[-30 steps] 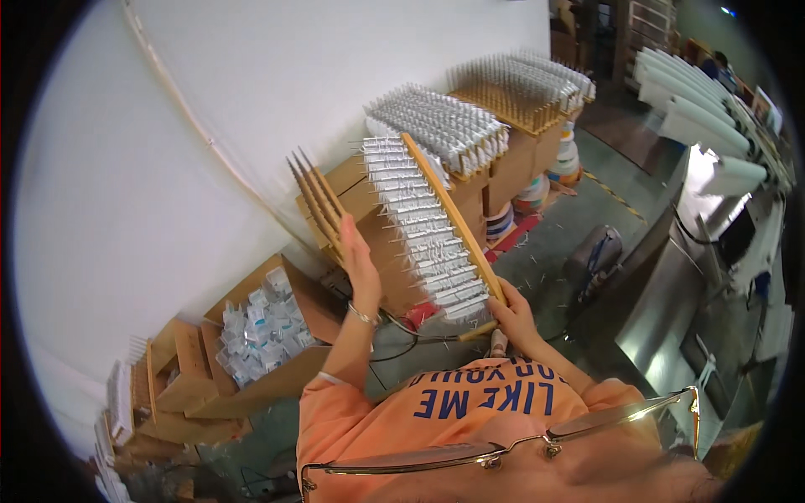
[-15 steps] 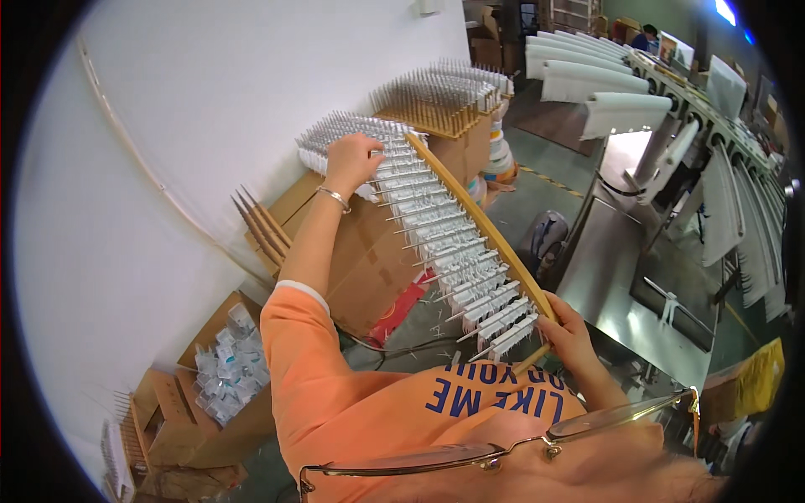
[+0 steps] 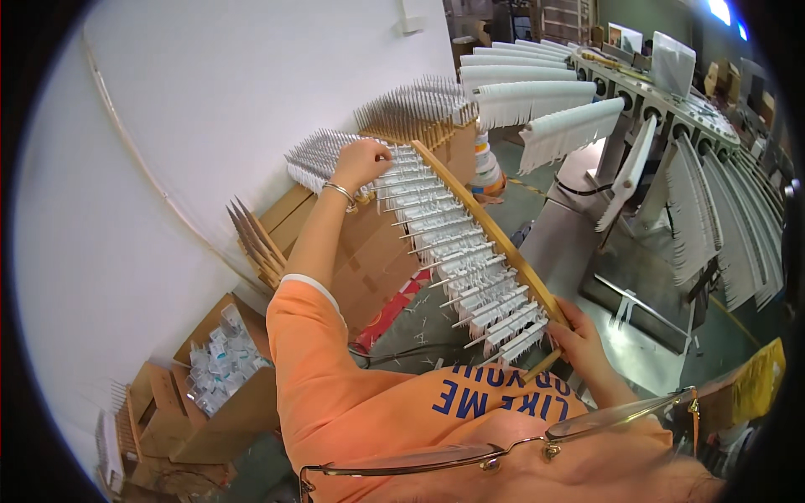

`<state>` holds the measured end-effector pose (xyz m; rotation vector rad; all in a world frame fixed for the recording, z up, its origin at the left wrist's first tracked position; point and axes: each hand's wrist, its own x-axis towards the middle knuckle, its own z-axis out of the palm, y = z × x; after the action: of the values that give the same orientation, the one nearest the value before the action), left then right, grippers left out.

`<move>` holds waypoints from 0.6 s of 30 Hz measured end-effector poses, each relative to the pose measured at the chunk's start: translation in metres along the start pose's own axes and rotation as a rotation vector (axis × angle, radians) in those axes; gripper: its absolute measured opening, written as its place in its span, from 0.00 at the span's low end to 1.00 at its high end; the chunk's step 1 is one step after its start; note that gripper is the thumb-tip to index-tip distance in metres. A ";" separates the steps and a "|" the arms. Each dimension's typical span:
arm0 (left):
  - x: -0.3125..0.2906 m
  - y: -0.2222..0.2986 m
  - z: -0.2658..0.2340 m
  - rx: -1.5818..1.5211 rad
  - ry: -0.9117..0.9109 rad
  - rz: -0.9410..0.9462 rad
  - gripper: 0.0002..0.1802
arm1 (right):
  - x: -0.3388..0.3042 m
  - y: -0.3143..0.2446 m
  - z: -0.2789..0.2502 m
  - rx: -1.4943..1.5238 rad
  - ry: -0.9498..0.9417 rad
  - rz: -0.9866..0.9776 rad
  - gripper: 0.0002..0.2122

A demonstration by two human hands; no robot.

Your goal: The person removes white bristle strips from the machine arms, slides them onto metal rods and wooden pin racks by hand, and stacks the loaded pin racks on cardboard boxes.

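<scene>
A long wooden-backed rack [image 3: 495,230] slants across in front of me. From its bar a row of thin metal rods sticks out to the left, with many small white strips [image 3: 457,251] hanging from them. My right hand [image 3: 580,339] is closed round the near end of the bar, thumb on top. At the far end, my left hand [image 3: 362,164] has its fingers curled and pinched together beside the last rods. What lies between those fingertips is too small to make out. A bracelet circles the left wrist.
Beyond the left hand, racks of upright pins [image 3: 411,113] sit on cardboard boxes [image 3: 360,256]. An open carton [image 3: 251,390] of clear plastic pieces stands lower left. At right, a machine with white fringed arms [image 3: 570,134] surrounds a metal table [image 3: 545,260].
The view has shifted, and the machine's white arms now appear farther left. My left hand stays at the rack's far end, its fingers slightly moved. My right hand keeps its grip.
</scene>
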<state>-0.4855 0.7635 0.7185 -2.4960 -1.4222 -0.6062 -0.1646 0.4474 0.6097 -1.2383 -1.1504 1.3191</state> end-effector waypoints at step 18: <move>-0.016 -0.050 0.036 -0.949 0.062 -0.711 0.09 | -0.013 -0.004 -0.039 -0.063 0.040 0.010 0.20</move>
<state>-0.5265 0.7901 0.6779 -2.3802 -2.4156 -1.8275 -0.1246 0.4363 0.6136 -1.3121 -1.1668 1.2677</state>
